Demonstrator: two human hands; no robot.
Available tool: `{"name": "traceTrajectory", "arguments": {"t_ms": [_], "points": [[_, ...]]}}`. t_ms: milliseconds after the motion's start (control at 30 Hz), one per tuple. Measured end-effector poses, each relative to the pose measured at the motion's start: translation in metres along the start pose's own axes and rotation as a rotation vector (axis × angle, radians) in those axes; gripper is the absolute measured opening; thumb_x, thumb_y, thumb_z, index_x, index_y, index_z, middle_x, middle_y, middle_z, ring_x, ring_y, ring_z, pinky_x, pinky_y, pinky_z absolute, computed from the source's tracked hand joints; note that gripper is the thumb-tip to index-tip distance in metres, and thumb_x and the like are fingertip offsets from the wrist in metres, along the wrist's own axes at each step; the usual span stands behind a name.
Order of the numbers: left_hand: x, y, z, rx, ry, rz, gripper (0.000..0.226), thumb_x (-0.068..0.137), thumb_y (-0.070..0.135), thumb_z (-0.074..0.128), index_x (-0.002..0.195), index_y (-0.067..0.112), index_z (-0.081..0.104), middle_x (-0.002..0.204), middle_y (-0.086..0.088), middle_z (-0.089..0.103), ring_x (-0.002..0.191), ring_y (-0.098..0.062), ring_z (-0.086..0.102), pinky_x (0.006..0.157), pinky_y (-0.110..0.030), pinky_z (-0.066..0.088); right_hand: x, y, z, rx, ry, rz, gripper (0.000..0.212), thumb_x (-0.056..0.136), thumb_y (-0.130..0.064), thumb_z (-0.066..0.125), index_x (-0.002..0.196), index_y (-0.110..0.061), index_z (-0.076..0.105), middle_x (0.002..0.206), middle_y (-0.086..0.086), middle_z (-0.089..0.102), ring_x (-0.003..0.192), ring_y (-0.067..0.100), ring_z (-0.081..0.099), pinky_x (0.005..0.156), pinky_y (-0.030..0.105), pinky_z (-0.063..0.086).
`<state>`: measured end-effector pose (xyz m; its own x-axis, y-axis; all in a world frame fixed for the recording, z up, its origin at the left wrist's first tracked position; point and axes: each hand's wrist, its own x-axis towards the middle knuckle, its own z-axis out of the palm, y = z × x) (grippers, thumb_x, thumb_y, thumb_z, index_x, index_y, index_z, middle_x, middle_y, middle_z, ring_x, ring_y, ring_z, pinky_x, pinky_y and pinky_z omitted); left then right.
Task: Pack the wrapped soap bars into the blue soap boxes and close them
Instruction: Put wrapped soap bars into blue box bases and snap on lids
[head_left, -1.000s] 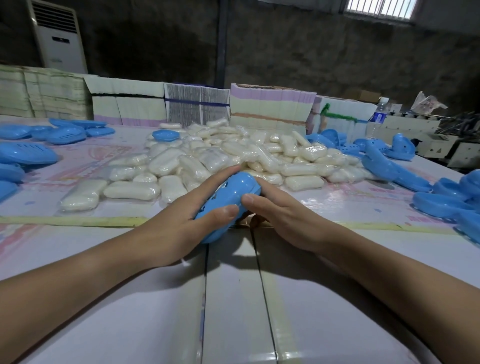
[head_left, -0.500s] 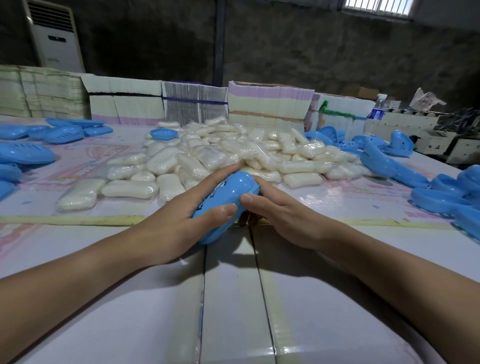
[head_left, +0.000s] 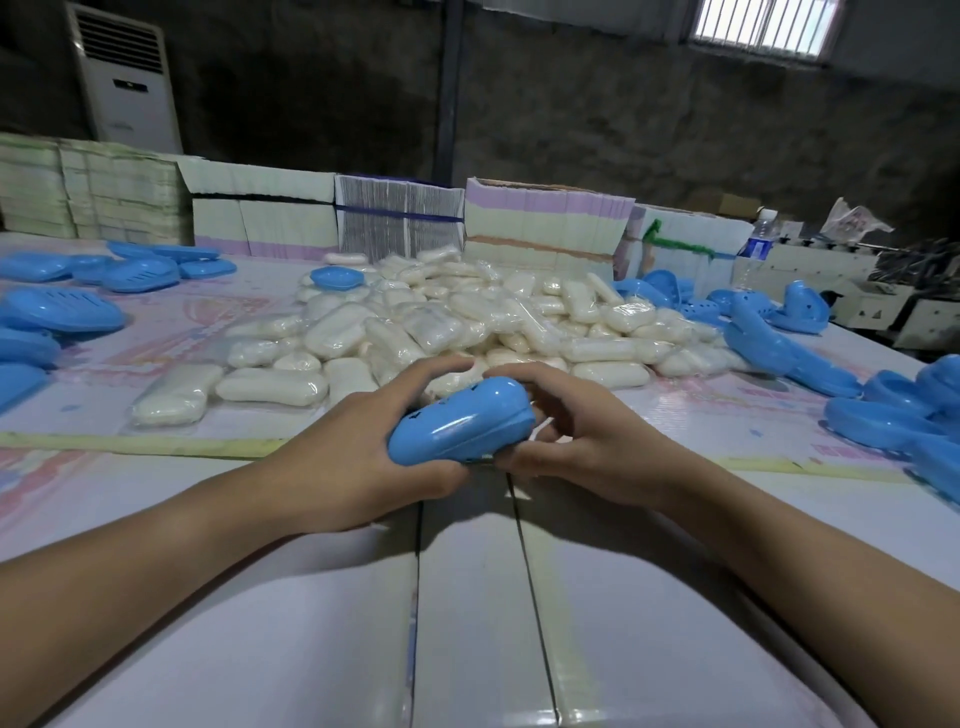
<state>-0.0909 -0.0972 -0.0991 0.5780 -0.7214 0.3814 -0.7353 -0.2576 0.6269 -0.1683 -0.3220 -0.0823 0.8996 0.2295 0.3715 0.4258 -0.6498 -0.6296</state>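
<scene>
While both hands meet at the near middle of the table (head_left: 260, 597), a closed blue soap box (head_left: 462, 427) sits between them, lifted a little off the white surface. The left hand (head_left: 363, 447) grips its left end, thumb curled under the near edge and fingers wrapped over the far side. The right hand (head_left: 582, 441) holds the right end, fingers curled round it (the fingertips underneath are hidden). Just beyond the hands lies a wide heap of wrapped soap bars (head_left: 467, 322), with one blue box half (head_left: 337, 278) resting on its far left part. More blue boxes (head_left: 57, 312) lie at the left, and open blue boxes (head_left: 810, 364) crowd the right edge. Stacks of flat cartons (head_left: 545, 228) line the far side, a water bottle (head_left: 761, 239) standing at the far right.
</scene>
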Motion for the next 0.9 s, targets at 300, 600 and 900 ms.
{"name": "traceTrajectory", "arguments": {"t_ms": [300,600,900], "points": [[0.002,-0.010,-0.005,0.098,0.116,0.023,0.039,0.069,0.047,0.077,0.105,0.040,0.062,0.091,0.017,0.071,0.084,-0.007,0.066,0.071,-0.032,0.054,-0.001,0.002,-0.004,-0.156,0.101,0.031,0.041,0.074,-0.043,0.073,0.110,-0.027,0.063,0.096,-0.018,0.063,0.084,0.007,0.058,0.064,0.021,0.048],[0.001,-0.012,-0.005,0.078,0.122,0.038,0.038,0.074,0.045,0.077,0.107,0.037,0.061,0.092,0.015,0.071,0.084,-0.008,0.066,0.072,-0.036,0.057,-0.003,-0.005,-0.003,-0.197,0.157,-0.024,0.039,0.077,-0.040,0.077,0.105,-0.014,0.066,0.093,-0.002,0.065,0.086,0.016,0.059,0.069,0.037,0.050],[0.001,-0.011,-0.003,0.025,0.141,0.053,0.042,0.071,0.047,0.076,0.109,0.037,0.060,0.092,0.013,0.070,0.083,-0.010,0.066,0.068,-0.028,0.053,-0.003,-0.009,0.000,-0.197,0.152,-0.077,0.041,0.082,-0.029,0.074,0.120,-0.015,0.062,0.103,-0.002,0.068,0.092,0.014,0.061,0.071,0.031,0.052]]}}
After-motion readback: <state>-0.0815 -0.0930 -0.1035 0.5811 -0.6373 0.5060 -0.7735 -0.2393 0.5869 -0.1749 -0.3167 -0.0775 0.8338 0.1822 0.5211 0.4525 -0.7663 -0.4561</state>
